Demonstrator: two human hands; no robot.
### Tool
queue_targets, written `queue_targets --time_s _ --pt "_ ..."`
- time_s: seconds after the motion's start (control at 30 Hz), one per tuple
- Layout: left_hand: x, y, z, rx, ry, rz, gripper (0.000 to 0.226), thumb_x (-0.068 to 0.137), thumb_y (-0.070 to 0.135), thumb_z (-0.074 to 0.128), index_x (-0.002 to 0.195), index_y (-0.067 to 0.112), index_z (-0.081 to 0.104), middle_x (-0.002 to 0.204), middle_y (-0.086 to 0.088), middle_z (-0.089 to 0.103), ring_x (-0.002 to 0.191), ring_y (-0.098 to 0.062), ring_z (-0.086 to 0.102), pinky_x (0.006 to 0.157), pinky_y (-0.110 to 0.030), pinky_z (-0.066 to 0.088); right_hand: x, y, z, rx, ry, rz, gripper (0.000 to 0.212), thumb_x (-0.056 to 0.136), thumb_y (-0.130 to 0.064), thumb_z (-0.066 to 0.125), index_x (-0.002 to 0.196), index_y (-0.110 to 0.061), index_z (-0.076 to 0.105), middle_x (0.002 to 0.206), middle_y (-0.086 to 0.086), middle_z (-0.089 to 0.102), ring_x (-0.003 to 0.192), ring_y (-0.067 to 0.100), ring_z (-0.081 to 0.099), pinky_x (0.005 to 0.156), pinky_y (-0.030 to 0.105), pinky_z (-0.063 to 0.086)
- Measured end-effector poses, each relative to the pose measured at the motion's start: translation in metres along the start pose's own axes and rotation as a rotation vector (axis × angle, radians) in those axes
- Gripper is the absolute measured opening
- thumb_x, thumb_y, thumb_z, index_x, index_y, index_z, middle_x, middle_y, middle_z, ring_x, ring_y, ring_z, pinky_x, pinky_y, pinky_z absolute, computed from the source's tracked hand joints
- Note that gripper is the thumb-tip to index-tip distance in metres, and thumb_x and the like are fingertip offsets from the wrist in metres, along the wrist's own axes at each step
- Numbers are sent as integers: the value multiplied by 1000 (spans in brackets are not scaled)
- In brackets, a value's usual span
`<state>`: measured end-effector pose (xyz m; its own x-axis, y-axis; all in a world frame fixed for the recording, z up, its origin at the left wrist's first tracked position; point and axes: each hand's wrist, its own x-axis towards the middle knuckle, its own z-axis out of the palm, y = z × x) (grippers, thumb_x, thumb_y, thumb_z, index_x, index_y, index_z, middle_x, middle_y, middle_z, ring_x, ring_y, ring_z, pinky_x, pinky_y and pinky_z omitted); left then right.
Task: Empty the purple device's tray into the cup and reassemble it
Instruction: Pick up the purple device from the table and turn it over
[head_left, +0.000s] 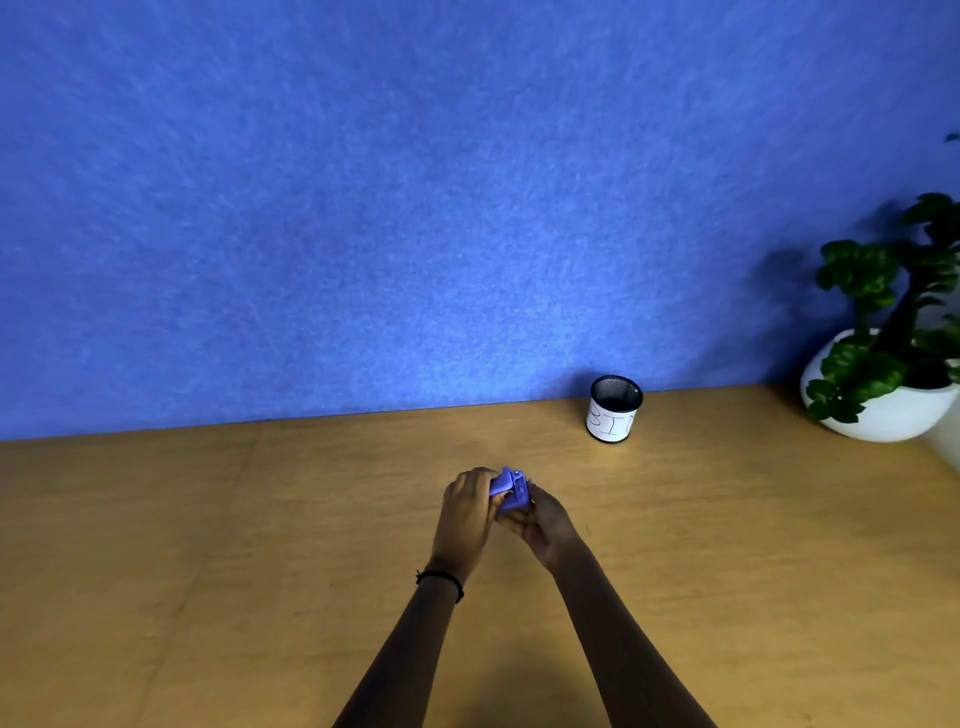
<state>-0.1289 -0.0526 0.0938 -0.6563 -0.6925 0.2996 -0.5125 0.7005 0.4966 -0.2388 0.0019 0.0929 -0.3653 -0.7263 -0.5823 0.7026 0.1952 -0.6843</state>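
Observation:
A small purple device (510, 489) is held just above the wooden table (208, 545), near its middle. My left hand (466, 512) grips its left side, fingers wrapped over it. My right hand (543, 522) cups it from the right and below. Most of the device is hidden by my fingers; I cannot tell whether its tray is in or out. The cup (614, 409), a black mesh pot with a white paper label, stands upright at the back of the table, to the right of and beyond my hands.
A blue felt wall (415, 208) rises directly behind the table. A white bowl-shaped pot with a green plant (883, 379) sits at the back right corner. A black band circles my left wrist.

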Motion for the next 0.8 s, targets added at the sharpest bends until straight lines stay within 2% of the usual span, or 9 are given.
queue_targets --time_s 0.33,0.5,0.8 --pt "18 10 -10 8 34 41 24 91 13 50 113 6 55 116 -9 61 106 -25 55 95 -38 43 3 0 2 106 -42 -119 40 101 -31 32 100 -8 65 75 4 78 72 14 73 67 27 54" --pt "20 13 -9 38 18 57 25 92 13 48 116 8 53 120 -7 59 110 -22 52 99 -36 40 3 -3 0 106 -32 -120 41 101 -29 31 97 -9 66 76 5 78 72 15 74 66 27 55" --pt "32 16 -15 105 14 33 23 93 14 44 114 10 52 116 -5 58 105 -22 52 95 -35 42 2 -11 5 93 -42 -137 38 100 -26 34 95 -7 66 76 6 78 72 16 74 64 25 58"
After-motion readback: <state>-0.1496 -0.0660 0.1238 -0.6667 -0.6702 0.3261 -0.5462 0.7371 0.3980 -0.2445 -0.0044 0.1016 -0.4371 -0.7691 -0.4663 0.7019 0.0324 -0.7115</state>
